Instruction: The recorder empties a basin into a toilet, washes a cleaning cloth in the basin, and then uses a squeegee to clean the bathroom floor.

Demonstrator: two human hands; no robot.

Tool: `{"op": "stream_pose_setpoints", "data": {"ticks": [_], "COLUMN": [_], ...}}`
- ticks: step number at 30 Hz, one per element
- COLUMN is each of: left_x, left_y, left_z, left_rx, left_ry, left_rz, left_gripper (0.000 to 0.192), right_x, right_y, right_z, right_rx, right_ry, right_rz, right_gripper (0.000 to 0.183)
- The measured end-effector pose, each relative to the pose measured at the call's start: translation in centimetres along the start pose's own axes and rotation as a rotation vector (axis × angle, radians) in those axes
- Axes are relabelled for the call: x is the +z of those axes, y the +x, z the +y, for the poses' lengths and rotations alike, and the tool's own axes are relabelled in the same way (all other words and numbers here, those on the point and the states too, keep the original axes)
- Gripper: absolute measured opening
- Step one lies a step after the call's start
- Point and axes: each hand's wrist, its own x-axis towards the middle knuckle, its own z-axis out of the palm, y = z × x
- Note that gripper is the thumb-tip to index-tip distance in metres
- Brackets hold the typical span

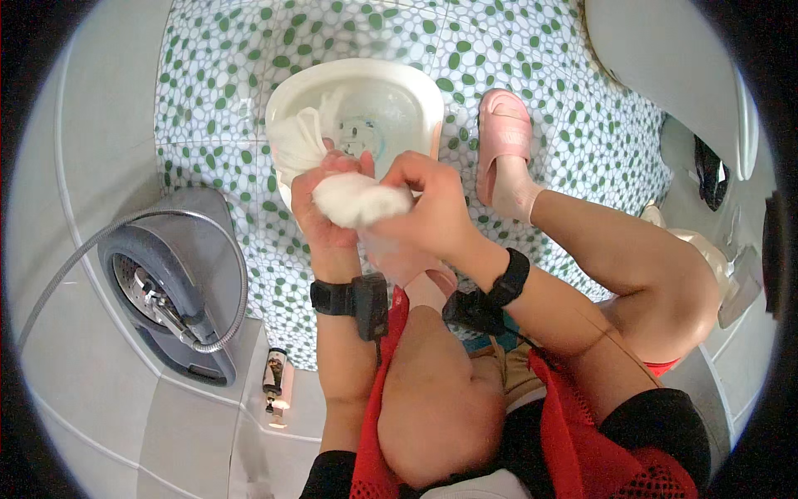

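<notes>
My left hand point(330, 203) grips a bunched white cloth point(360, 199) near the lower left side of a white plastic basin point(430, 93). My right hand point(430, 203) pinches the right end of the same bunch, its fingers bent over the fabric. A loose, looped part of the cloth hangs to the upper left, over the basin's left rim. The basin stands on the tiled floor with clear water in it and a printed pattern showing at its bottom. Whether the loose part touches the water, I cannot tell.
At the left, a shower head with a metal hose point(240, 274) lies in a grey basin-like holder point(212, 224). Pump bottles point(274, 374) stand on a low ledge beyond my left forearm. My feet wear pink slides point(505, 131). A white ceramic fixture point(667, 56) fills the upper right.
</notes>
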Motion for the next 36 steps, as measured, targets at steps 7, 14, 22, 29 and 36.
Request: {"op": "stream_pose_setpoints", "data": {"ticks": [7,14,22,29,36], "left_x": [-1.3,1.4,1.4,-0.5,1.1], "left_y": [1.9,0.9,0.4,-0.2,-0.3], "left_z": [0.7,-0.6,-0.7,2.4,3.1], "left_rx": [-0.063,0.282,0.243,0.165,-0.163], "left_ry": [0.111,0.617,0.200,0.753,0.709], "left_rz": [-0.008,0.168,0.295,-0.040,-0.102], "left_gripper": [0.014,0.015,0.019,0.015,0.013], "right_x": [0.5,0.2,2.2,2.5,1.8], "right_y": [1.2,1.8,4.5,4.7,3.9], "right_z": [2.4,2.7,5.7,4.3,4.7], "right_rx": [0.712,-0.806,-0.212,0.503,0.804], "right_ry": [0.808,-0.852,-0.253,0.087,0.626], "right_rz": [-0.115,-0.005,-0.166,-0.743,-1.066], "right_gripper": [0.042,0.054,0.053,0.036,0.036]}}
